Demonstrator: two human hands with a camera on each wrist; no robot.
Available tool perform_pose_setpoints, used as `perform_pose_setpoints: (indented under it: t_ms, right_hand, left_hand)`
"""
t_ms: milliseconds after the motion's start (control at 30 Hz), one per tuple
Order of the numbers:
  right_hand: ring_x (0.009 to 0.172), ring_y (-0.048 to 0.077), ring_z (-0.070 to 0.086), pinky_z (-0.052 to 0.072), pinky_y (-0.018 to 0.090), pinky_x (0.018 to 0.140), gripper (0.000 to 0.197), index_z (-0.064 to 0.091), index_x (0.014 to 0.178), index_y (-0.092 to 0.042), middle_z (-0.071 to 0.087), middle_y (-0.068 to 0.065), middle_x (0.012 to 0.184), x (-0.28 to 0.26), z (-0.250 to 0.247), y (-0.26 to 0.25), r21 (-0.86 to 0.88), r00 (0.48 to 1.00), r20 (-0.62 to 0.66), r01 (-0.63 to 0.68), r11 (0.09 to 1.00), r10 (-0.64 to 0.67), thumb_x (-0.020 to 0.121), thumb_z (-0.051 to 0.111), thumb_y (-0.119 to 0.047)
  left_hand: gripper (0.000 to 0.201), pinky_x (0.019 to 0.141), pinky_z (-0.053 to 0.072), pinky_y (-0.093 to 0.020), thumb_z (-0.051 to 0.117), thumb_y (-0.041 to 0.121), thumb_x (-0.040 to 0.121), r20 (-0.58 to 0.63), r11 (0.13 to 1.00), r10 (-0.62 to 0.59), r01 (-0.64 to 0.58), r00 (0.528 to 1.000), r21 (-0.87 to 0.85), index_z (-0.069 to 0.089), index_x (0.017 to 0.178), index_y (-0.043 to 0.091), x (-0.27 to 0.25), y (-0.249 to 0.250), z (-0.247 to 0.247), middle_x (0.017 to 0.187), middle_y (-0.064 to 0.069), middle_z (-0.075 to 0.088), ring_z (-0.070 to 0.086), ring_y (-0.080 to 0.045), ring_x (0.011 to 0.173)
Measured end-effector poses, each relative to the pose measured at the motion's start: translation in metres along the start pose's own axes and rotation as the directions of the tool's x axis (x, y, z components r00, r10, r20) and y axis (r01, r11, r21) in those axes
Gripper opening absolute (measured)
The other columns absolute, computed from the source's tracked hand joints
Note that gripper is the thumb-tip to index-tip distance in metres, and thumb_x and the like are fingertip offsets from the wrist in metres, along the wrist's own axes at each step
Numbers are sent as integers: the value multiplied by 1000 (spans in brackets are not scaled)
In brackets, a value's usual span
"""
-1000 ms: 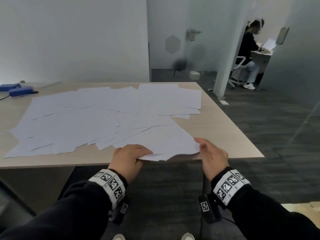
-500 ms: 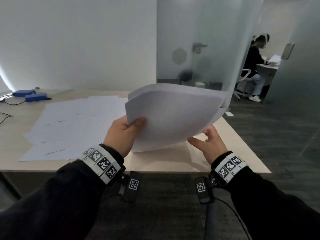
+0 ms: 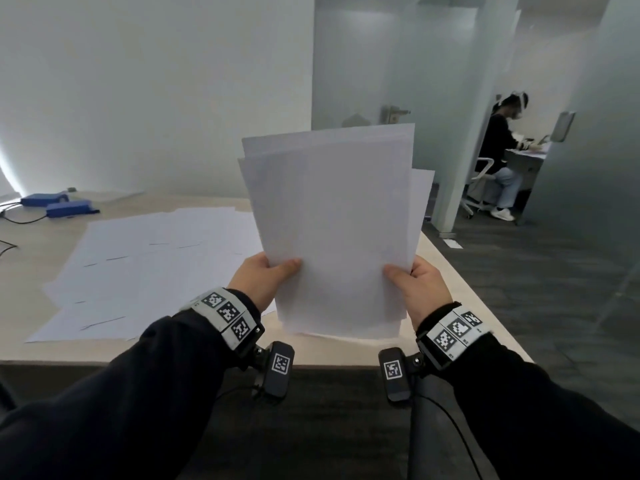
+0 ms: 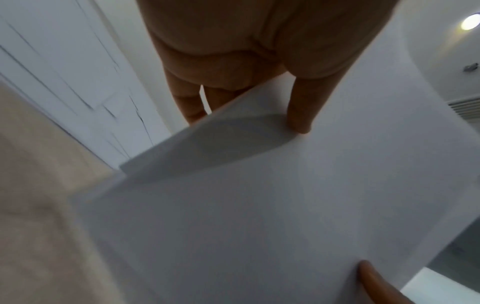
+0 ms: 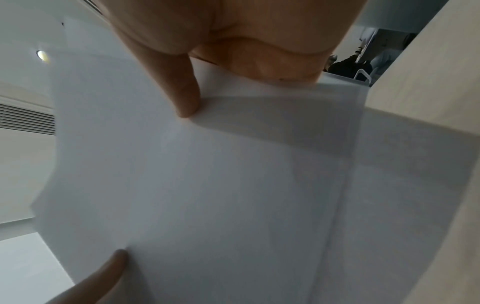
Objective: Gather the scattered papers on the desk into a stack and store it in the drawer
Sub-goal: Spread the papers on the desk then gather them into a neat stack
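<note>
An uneven bundle of white sheets [image 3: 332, 223] stands upright over the desk's near right part. My left hand [image 3: 266, 275] grips its lower left edge, thumb on the front face. My right hand [image 3: 415, 282] grips the lower right edge the same way. The bundle's bottom edge sits just above or on the wooden desk [image 3: 460, 296]; contact cannot be told. Several loose sheets [image 3: 156, 261] still lie spread over the desk's left and middle. In the left wrist view the bundle [image 4: 259, 205] fills the frame under my thumb; the right wrist view shows the bundle [image 5: 207, 185] likewise. No drawer is in view.
Two blue boxes [image 3: 59, 204] with black cables sit at the desk's far left. A frosted glass partition and door [image 3: 381, 98] stand behind the desk. Another person [image 3: 502, 154] sits at a desk in the room to the right. Dark carpet lies right of the desk.
A second ago the sheets lay flat at the desk edge under both hands. My left hand lifted them, my right hand took the other side, and the bundle now stands upright.
</note>
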State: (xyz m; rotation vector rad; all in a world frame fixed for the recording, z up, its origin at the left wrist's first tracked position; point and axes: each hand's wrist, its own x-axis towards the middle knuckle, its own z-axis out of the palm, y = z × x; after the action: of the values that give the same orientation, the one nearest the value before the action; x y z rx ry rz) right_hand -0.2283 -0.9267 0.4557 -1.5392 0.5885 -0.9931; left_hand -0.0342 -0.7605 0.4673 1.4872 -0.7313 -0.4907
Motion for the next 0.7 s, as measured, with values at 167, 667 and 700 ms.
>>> perform_pose_setpoints:
  t_ms: [167, 667, 700]
  right_hand:
    - [89, 20, 73, 56, 34, 78, 20, 70, 98, -18, 77, 1, 95, 10, -4, -8, 50, 1000, -6, 20, 999, -20, 91, 62, -1]
    - [94, 10, 64, 47, 23, 73, 28, 58, 110, -24, 69, -9, 102, -19, -25, 36, -225, 992, -77, -113, 968, 97, 90, 53, -6]
    - [89, 11, 64, 46, 22, 69, 26, 58, 108, -22, 68, -8, 99, -18, -30, 33, -244, 989, -112, -118, 962, 93, 89, 52, -5]
  left_hand:
    - [33, 97, 53, -47, 76, 29, 71, -21, 991, 69, -71, 997, -115, 71, 103, 22, 8, 12, 13, 105, 1, 77, 72, -22, 101]
    - [27, 95, 48, -36, 46, 18, 101, 25, 958, -18, 10, 1000, 286, 54, 126, 24, -5, -40, 47, 117, 4, 66, 62, -22, 109]
    - [29, 96, 49, -38, 45, 19, 101, 51, 949, -19, 2, 998, 314, 53, 128, 24, -4, -39, 52, 118, 3, 65, 62, -22, 108]
